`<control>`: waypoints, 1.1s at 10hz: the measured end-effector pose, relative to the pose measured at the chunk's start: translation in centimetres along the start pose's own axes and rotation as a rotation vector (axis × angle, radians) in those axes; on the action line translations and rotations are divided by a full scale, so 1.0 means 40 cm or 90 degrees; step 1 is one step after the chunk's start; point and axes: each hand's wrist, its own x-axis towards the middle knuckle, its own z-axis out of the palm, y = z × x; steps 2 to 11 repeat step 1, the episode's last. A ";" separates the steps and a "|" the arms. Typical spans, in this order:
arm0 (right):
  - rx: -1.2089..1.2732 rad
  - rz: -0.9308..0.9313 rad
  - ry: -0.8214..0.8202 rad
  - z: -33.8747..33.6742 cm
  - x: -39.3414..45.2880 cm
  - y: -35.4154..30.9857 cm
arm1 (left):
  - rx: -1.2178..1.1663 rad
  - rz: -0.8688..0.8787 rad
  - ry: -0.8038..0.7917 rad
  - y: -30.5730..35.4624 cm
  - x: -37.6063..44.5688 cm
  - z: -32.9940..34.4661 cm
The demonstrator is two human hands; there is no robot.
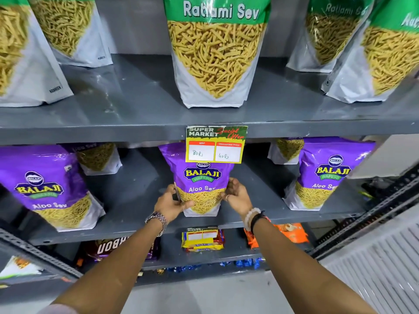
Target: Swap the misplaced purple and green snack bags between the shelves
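A purple Aloo Sev bag (200, 177) stands upright in the middle of the lower grey shelf (136, 191). My left hand (171, 203) grips its lower left side and my right hand (237, 196) holds its right side. Directly above, a green Ratlami Sev bag (215, 53) stands in the middle of the upper shelf (136, 105). Every bag visible on the upper shelf is green; every bag on the lower shelf is purple.
Green bags (29, 53) (381, 53) flank the upper shelf; purple bags (47, 186) (326, 173) flank the lower one. A yellow price tag (215, 145) hangs from the upper shelf edge over the held bag. Other snack packets (203, 239) fill the shelf below.
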 end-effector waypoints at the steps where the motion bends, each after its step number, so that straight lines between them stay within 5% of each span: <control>1: 0.041 -0.033 0.148 -0.020 -0.014 -0.036 | 0.032 0.077 0.119 -0.011 -0.034 -0.016; 11: 0.041 -0.033 0.148 -0.020 -0.014 -0.036 | 0.032 0.077 0.119 -0.011 -0.034 -0.016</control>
